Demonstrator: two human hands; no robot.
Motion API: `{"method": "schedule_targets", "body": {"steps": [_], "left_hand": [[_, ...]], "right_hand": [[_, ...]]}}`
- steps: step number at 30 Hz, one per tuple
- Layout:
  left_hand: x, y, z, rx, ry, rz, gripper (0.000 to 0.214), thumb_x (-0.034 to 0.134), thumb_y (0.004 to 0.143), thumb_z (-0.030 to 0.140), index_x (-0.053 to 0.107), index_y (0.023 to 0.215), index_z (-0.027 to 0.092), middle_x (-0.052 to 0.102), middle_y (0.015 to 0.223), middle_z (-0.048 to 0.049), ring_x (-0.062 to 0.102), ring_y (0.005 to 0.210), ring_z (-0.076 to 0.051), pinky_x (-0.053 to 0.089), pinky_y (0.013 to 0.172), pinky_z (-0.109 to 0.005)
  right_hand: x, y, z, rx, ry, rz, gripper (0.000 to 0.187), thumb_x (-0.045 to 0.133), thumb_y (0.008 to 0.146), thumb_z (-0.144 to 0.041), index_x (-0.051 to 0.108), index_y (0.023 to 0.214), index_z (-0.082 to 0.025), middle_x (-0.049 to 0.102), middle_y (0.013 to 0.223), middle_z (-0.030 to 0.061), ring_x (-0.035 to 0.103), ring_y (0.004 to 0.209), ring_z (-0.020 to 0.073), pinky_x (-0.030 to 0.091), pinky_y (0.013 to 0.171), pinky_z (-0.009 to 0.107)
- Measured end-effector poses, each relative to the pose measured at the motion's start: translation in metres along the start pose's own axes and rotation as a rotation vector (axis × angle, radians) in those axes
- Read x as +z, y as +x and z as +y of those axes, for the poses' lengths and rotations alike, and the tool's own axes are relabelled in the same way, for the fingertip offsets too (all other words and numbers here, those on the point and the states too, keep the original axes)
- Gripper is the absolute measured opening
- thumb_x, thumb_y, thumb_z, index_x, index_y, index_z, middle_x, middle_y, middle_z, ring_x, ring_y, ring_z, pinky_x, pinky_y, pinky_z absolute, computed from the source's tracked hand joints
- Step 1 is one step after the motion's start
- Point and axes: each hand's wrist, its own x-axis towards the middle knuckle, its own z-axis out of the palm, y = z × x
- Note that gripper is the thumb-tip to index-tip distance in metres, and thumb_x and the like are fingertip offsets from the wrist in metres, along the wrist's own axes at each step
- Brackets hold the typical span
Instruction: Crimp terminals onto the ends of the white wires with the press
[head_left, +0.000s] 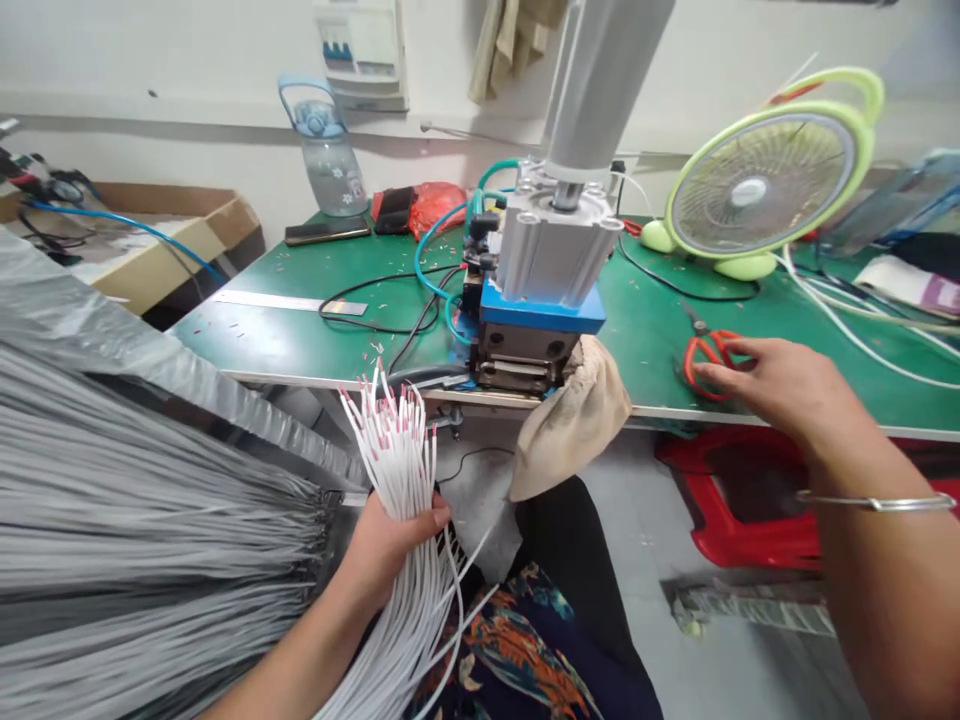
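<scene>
Our left hand [390, 545] is below the front edge of the desk [300, 330], over the lap. Its fingers are wrapped tight round a bundle of white wires [394, 450], whose red-tipped ends fan upward toward the machine [536, 300] at the desk's front edge. Our right hand [780, 385] reaches to the scissors [709, 360], which lie near the front edge on the right. Its fingers are stretched out loosely onto the red handles and, as far as we can see, are not closed round them.

To do this well, we judge the left grip should stay firm and fairly close to the tips, so the ends stay level and no wire slips. The right hand should settle squarely on the handles, away from the blades.

The hand covers part of the scissors, so we cannot tell whether any finger is through a loop. The lower ends of the wires run out of view, as does the big mass of grey wires [150, 520] at the left. A cloth bag [570, 425] hides the space under the machine.
</scene>
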Motion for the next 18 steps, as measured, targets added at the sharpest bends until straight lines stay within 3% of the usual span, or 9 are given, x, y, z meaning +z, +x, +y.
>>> {"method": "schedule_targets", "body": {"steps": [2, 5, 6, 9, 11, 14, 18], "left_hand": [[0.0, 0.0, 0.001, 0.007, 0.003, 0.019, 0.016, 0.074, 0.048, 0.02, 0.063, 0.059, 0.014, 0.059, 0.053, 0.0012, 0.05, 0.051, -0.012, 0.039, 0.052, -0.024], [0.001, 0.0, 0.001, 0.021, 0.019, 0.035, 0.017, 0.074, 0.049, 0.021, 0.063, 0.059, 0.014, 0.06, 0.054, 0.0004, 0.052, 0.052, -0.013, 0.041, 0.054, -0.025], [0.002, -0.001, 0.001, 0.028, 0.036, 0.036, 0.018, 0.075, 0.049, 0.022, 0.063, 0.06, 0.014, 0.06, 0.055, 0.0, 0.053, 0.053, -0.014, 0.042, 0.054, -0.026], [0.004, -0.004, 0.006, 0.077, 0.155, 0.012, 0.016, 0.073, 0.053, 0.024, 0.064, 0.061, 0.014, 0.062, 0.057, -0.0015, 0.055, 0.055, -0.016, 0.044, 0.056, -0.028], [0.004, -0.006, 0.012, 0.115, 0.237, -0.001, 0.014, 0.072, 0.056, 0.025, 0.065, 0.063, 0.014, 0.064, 0.059, -0.003, 0.058, 0.057, -0.018, 0.046, 0.057, -0.03], [0.0, -0.007, 0.018, 0.178, 0.241, 0.019, 0.015, 0.071, 0.058, 0.026, 0.066, 0.067, 0.015, 0.067, 0.064, -0.0043, 0.06, 0.061, -0.02, 0.047, 0.06, -0.031], [-0.007, -0.01, 0.021, 0.304, 0.146, 0.114, 0.019, 0.071, 0.059, 0.029, 0.06, 0.067, 0.017, 0.062, 0.058, -0.0006, 0.057, 0.055, -0.018, 0.047, 0.059, -0.031]], "right_hand": [[-0.004, -0.016, -0.011, -0.022, 0.049, 0.028, 0.042, 0.065, 0.064, -0.047, 0.07, 0.081, -0.009, 0.064, 0.083, 0.0167, 0.05, 0.059, 0.0141, 0.032, 0.05, 0.028], [-0.01, -0.084, -0.062, 0.004, 0.471, 0.167, 0.031, 0.053, 0.079, -0.04, 0.069, 0.083, -0.014, 0.064, 0.08, 0.0123, 0.054, 0.065, 0.0164, 0.039, 0.058, 0.029], [-0.008, -0.112, -0.084, -0.025, 0.666, 0.072, 0.029, 0.052, 0.08, -0.04, 0.068, 0.083, -0.016, 0.064, 0.074, 0.0087, 0.054, 0.06, 0.0152, 0.04, 0.055, 0.027], [0.014, -0.183, -0.149, -0.179, 1.063, -0.665, 0.031, 0.065, 0.068, -0.038, 0.067, 0.089, -0.015, 0.063, 0.065, 0.0034, 0.051, 0.051, 0.0132, 0.041, 0.049, 0.024], [0.034, -0.208, -0.178, -0.14, 1.26, -0.935, 0.023, 0.059, 0.075, -0.035, 0.066, 0.078, -0.014, 0.059, 0.057, 0.0008, 0.049, 0.048, 0.0106, 0.039, 0.046, 0.022], [0.054, -0.211, -0.189, -0.001, 1.512, -1.038, 0.031, 0.055, 0.078, -0.039, 0.063, 0.067, -0.012, 0.054, 0.048, -0.0011, 0.048, 0.044, 0.0084, 0.039, 0.046, 0.02], [0.049, -0.189, -0.178, 0.167, 1.716, -1.018, 0.033, 0.058, 0.076, -0.043, 0.064, 0.072, -0.011, 0.058, 0.054, 0.0008, 0.051, 0.043, 0.008, 0.039, 0.043, 0.019]]}}
